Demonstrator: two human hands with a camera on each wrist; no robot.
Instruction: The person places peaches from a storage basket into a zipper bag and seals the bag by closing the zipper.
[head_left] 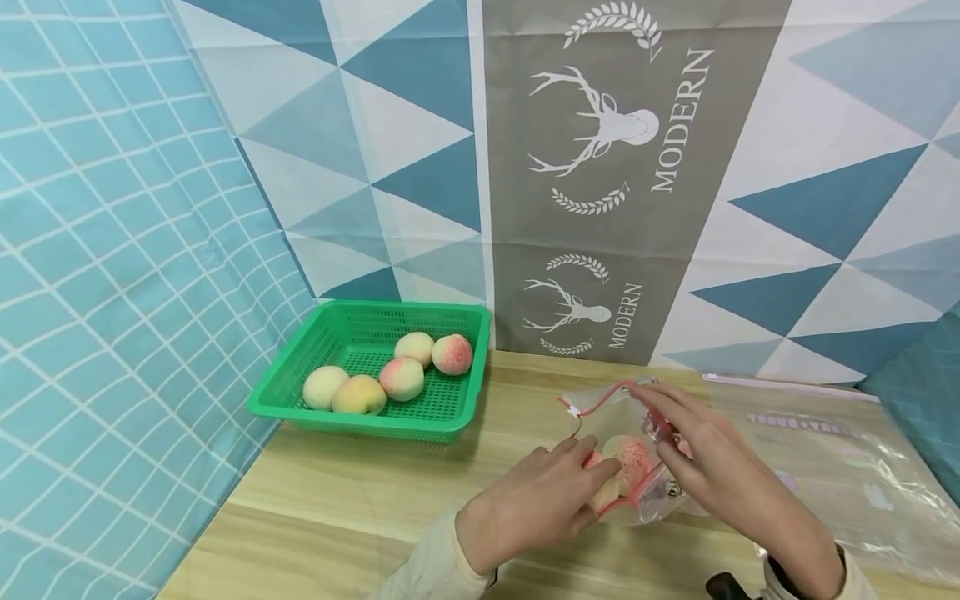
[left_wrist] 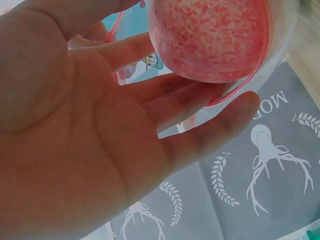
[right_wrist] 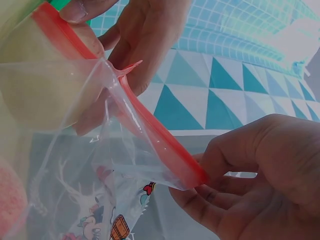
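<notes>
Spot a pink-blushed peach (left_wrist: pixel 210 37) at the mouth of the clear red-zip bag (head_left: pixel 662 502), between thumb and lightly bent fingers of the left hand (head_left: pixel 536 500), gently held to judge by the wrist views; behind it, apparently inside the bag, another pink-speckled peach (head_left: pixel 633 458); in the right hand (head_left: pixel 708 446), fingertips closed in a pinch on the red zip rim, holding that side of the mouth up. Watch first for a fold in the limp rim: likely with any slackening of that pinch, and enough to snag fruit or left fingers on the zip strip; beware also too hard a pull, perhaps splitting the thin plastic or dragging the bag across the wooden table (head_left: pixel 315 467). With too early a release by the left hand, risk a peach rolling back out; with a crowded mouth, risk bruised skin, if real fruit; cannot tell from here.
</notes>
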